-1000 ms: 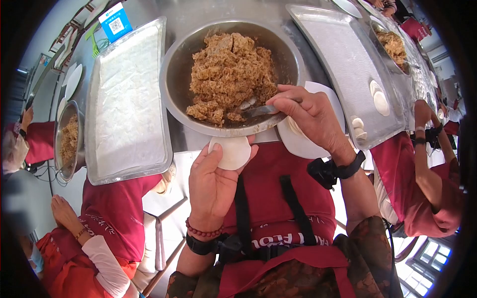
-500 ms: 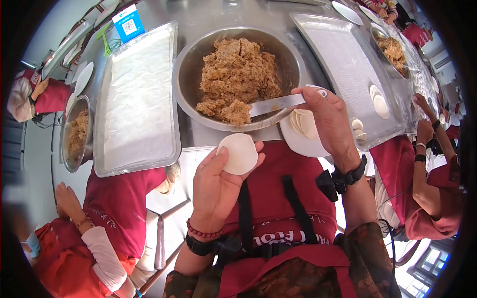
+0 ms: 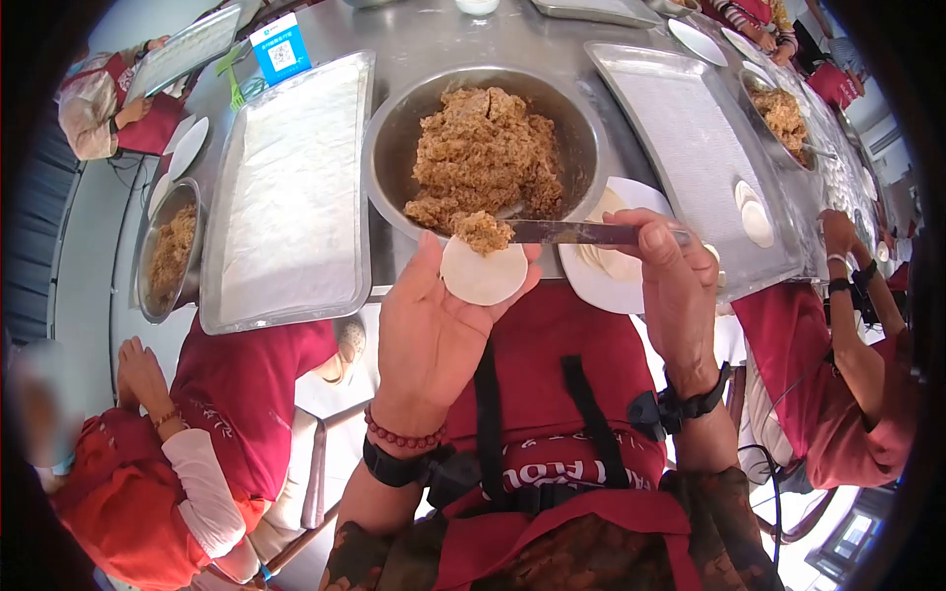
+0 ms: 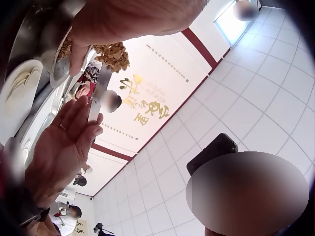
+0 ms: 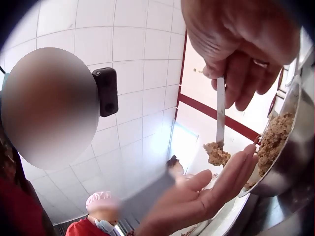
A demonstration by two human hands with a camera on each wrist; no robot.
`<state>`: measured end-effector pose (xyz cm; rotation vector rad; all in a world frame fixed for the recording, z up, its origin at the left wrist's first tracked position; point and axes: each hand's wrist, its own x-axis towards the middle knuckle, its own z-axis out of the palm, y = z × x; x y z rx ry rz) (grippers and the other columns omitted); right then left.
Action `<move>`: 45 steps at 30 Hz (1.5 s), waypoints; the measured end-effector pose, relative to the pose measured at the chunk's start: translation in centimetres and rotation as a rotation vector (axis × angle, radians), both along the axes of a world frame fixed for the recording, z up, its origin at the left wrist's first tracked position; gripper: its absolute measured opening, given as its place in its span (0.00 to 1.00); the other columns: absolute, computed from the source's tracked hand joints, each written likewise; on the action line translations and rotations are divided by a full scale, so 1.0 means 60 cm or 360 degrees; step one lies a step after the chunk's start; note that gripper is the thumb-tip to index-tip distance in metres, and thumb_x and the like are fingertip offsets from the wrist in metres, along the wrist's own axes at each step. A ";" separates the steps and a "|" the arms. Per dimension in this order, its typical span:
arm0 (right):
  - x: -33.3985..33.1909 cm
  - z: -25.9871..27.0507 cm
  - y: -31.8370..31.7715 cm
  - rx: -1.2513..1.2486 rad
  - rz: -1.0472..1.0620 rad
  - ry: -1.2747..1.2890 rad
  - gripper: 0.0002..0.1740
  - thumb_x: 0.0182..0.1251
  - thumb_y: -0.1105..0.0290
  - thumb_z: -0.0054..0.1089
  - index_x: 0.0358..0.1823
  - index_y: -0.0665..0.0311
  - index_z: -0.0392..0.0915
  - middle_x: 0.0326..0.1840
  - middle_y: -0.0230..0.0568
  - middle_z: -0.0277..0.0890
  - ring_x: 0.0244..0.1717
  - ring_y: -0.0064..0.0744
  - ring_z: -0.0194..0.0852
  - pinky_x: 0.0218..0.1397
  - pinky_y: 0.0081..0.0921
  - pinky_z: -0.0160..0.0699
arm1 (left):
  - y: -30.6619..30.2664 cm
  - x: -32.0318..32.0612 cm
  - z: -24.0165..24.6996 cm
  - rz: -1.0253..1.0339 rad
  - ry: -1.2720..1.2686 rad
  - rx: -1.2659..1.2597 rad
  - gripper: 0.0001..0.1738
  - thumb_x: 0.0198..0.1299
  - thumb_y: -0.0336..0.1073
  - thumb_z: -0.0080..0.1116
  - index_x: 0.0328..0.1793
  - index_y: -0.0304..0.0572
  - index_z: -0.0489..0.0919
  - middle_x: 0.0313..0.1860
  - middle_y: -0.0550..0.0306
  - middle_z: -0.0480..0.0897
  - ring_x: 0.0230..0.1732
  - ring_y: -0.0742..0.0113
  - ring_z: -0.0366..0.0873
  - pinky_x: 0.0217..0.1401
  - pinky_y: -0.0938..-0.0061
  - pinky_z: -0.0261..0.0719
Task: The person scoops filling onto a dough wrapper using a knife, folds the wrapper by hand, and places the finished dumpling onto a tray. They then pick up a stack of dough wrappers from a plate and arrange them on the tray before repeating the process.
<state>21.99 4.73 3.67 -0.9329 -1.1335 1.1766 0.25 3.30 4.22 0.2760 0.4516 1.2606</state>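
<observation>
On my left hand [image 3: 419, 335] lies a round white dough wrapper [image 3: 488, 283], across the palm and fingers. In the right wrist view that hand's fingers are fairly straight. My right hand [image 3: 680, 295] grips the handle end of a flat metal spatula [image 3: 586, 232], thumb on top. The spatula's tip carries a clump of brown minced filling [image 3: 482, 232], overlapping the wrapper's far edge in the head view. Just beyond both hands, a steel bowl [image 3: 387, 148] holds a large mound of the same filling [image 3: 493, 148].
A white plate [image 3: 594, 295] with several wrappers stands right of the bowl. Floured metal trays lie left [image 3: 296, 187] and right [image 3: 680, 128], the right one with a few dough pieces [image 3: 756, 223]. Another person's hand [image 3: 141, 372] is at the left. A blue QR-code card [image 3: 281, 49] stands behind.
The spatula has come out of the bowl with filling and moved towards me, over the wrapper's far edge. My left thumb has moved off the wrapper, and that hand has flattened.
</observation>
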 end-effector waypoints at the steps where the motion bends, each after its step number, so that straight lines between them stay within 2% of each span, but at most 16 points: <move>1: 0.001 -0.001 -0.001 -0.0001 0.0019 0.0049 0.19 0.76 0.60 0.57 0.52 0.70 0.82 0.50 0.42 0.83 0.51 0.33 0.83 0.59 0.30 0.79 | 0.001 0.001 0.001 0.0011 -0.0002 -0.0011 0.29 0.80 0.47 0.33 0.72 0.26 0.61 0.64 0.37 0.76 0.66 0.38 0.74 0.73 0.46 0.72; 3: 0.004 -0.002 -0.003 0.0001 0.0051 0.0148 0.19 0.76 0.59 0.57 0.52 0.70 0.82 0.49 0.41 0.83 0.51 0.33 0.82 0.58 0.30 0.79 | 0.003 0.003 0.003 0.0027 -0.0007 -0.0030 0.29 0.80 0.47 0.32 0.72 0.27 0.61 0.65 0.36 0.75 0.66 0.38 0.74 0.73 0.46 0.72; 6: 0.007 -0.001 0.005 -0.0239 0.0008 0.0286 0.19 0.76 0.59 0.57 0.52 0.70 0.82 0.50 0.41 0.83 0.50 0.32 0.82 0.59 0.29 0.78 | 0.010 0.006 0.006 0.0025 -0.0040 -0.0080 0.29 0.80 0.48 0.32 0.72 0.26 0.61 0.65 0.36 0.75 0.67 0.38 0.73 0.74 0.46 0.71; 9: 0.008 -0.006 0.016 -0.0238 -0.0039 0.0313 0.20 0.76 0.58 0.57 0.53 0.70 0.82 0.49 0.40 0.83 0.50 0.31 0.82 0.61 0.29 0.75 | 0.018 0.005 0.003 0.0015 -0.0074 -0.0047 0.30 0.80 0.48 0.32 0.71 0.25 0.61 0.65 0.36 0.75 0.67 0.37 0.73 0.75 0.45 0.69; 12: 0.010 -0.026 0.036 -0.0051 -0.0306 0.0145 0.20 0.76 0.58 0.57 0.53 0.70 0.82 0.50 0.40 0.83 0.49 0.30 0.82 0.63 0.28 0.73 | 0.023 0.004 -0.006 0.0009 -0.0051 -0.0081 0.29 0.80 0.48 0.33 0.71 0.26 0.61 0.65 0.36 0.75 0.67 0.35 0.73 0.75 0.44 0.69; 15: 0.013 -0.027 0.046 -0.0015 -0.0345 0.0066 0.21 0.76 0.57 0.57 0.54 0.70 0.81 0.51 0.40 0.83 0.50 0.29 0.82 0.65 0.28 0.71 | 0.022 0.001 -0.006 0.0010 -0.0004 -0.0068 0.28 0.80 0.47 0.34 0.72 0.28 0.61 0.65 0.35 0.74 0.67 0.33 0.72 0.74 0.42 0.69; 18: 0.013 -0.033 0.054 0.0007 -0.0317 0.0057 0.21 0.77 0.58 0.56 0.54 0.71 0.81 0.51 0.41 0.83 0.51 0.29 0.82 0.66 0.28 0.70 | 0.025 0.000 -0.008 0.0063 -0.0026 -0.0113 0.28 0.81 0.46 0.28 0.75 0.31 0.57 0.67 0.28 0.71 0.70 0.29 0.68 0.74 0.41 0.70; 21: 0.013 -0.033 0.053 -0.0028 -0.0253 0.0116 0.21 0.77 0.57 0.55 0.54 0.71 0.81 0.51 0.41 0.83 0.52 0.30 0.82 0.65 0.28 0.72 | 0.028 -0.002 -0.009 0.0054 -0.0081 -0.0141 0.28 0.81 0.45 0.28 0.76 0.33 0.56 0.68 0.30 0.71 0.70 0.29 0.68 0.73 0.40 0.70; 24: 0.001 -0.012 0.028 -0.0096 -0.0243 0.0018 0.21 0.77 0.58 0.56 0.53 0.72 0.81 0.51 0.43 0.84 0.53 0.31 0.82 0.64 0.31 0.74 | 0.029 0.002 -0.007 0.0054 -0.0012 -0.0084 0.28 0.80 0.46 0.34 0.72 0.29 0.60 0.66 0.37 0.74 0.68 0.33 0.71 0.74 0.42 0.69; 27: -0.002 0.017 -0.006 0.0080 -0.0048 -0.0460 0.18 0.73 0.60 0.60 0.50 0.68 0.83 0.51 0.42 0.85 0.56 0.35 0.83 0.65 0.35 0.75 | 0.031 0.001 -0.003 0.0037 -0.0098 -0.0080 0.28 0.81 0.45 0.29 0.77 0.34 0.55 0.70 0.33 0.70 0.71 0.29 0.67 0.74 0.40 0.68; 30: 0.007 -0.018 -0.009 0.0943 0.0090 -0.0925 0.14 0.65 0.64 0.68 0.48 0.62 0.84 0.50 0.41 0.86 0.58 0.39 0.83 0.65 0.36 0.76 | 0.029 0.004 0.002 0.0062 -0.0084 -0.0071 0.28 0.80 0.46 0.29 0.77 0.34 0.55 0.70 0.33 0.70 0.71 0.30 0.66 0.75 0.41 0.67; 33: -0.003 -0.005 -0.027 0.1201 0.0072 -0.1368 0.15 0.57 0.66 0.73 0.47 0.57 0.85 0.50 0.38 0.86 0.59 0.40 0.82 0.65 0.38 0.77 | 0.026 0.003 0.002 0.0049 -0.0054 -0.0043 0.27 0.81 0.46 0.31 0.73 0.31 0.60 0.68 0.38 0.73 0.67 0.37 0.73 0.73 0.46 0.71; 36: -0.014 0.000 -0.040 0.1339 0.0092 -0.1553 0.17 0.54 0.67 0.75 0.46 0.57 0.85 0.50 0.38 0.86 0.59 0.39 0.83 0.65 0.39 0.77 | 0.024 0.001 0.004 0.0065 -0.0062 -0.0141 0.29 0.80 0.47 0.28 0.77 0.32 0.56 0.71 0.31 0.68 0.73 0.30 0.64 0.76 0.42 0.65; 40: -0.018 -0.007 -0.051 0.1421 0.0126 -0.1600 0.16 0.55 0.66 0.75 0.45 0.56 0.85 0.52 0.38 0.85 0.58 0.39 0.83 0.65 0.39 0.77 | 0.021 0.003 0.006 0.0089 0.0009 -0.0142 0.29 0.81 0.47 0.29 0.76 0.32 0.57 0.71 0.30 0.68 0.73 0.30 0.64 0.77 0.42 0.65; 43: -0.006 0.003 -0.054 0.1291 0.0196 -0.1476 0.15 0.56 0.63 0.73 0.44 0.57 0.85 0.50 0.39 0.86 0.58 0.40 0.83 0.65 0.40 0.77 | 0.021 0.002 -0.003 0.0113 -0.0036 -0.0159 0.29 0.81 0.46 0.29 0.76 0.32 0.57 0.70 0.30 0.69 0.72 0.30 0.64 0.77 0.42 0.65; 45: 0.011 0.013 -0.056 0.1048 0.0261 -0.1177 0.14 0.57 0.61 0.71 0.44 0.57 0.85 0.48 0.39 0.86 0.58 0.42 0.83 0.65 0.42 0.76 | 0.020 0.002 -0.005 0.0146 -0.0084 -0.0156 0.28 0.81 0.46 0.29 0.76 0.32 0.57 0.70 0.31 0.69 0.72 0.30 0.65 0.77 0.41 0.65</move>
